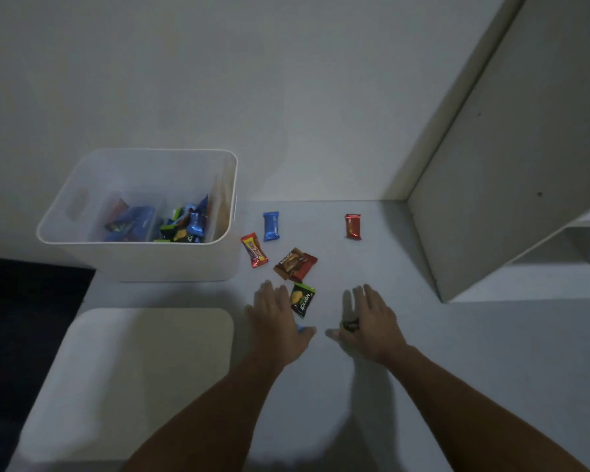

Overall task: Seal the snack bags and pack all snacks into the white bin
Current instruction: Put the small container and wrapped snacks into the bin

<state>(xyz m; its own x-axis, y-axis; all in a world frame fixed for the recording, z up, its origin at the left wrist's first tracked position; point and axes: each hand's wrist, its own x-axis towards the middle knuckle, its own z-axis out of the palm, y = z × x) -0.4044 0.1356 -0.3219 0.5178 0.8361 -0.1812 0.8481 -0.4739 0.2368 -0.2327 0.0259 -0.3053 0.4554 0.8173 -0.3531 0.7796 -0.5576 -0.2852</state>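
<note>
Head view showed my left hand [276, 316] flat and open on the grey counter [457, 352], fingertips touching the green-and-black snack packet [302, 299] just right of them, its long axis pointing away. My right hand [372, 318] lay open farther off; the white plastic bin [143, 260] stood far-left.

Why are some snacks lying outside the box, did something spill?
Nothing looks spilled or damaged. The white bin stands upright, partly filled. Loose packets wait beside it: a blue one, two red ones, a brown pair and a green one. Its lid lies apart.
</note>
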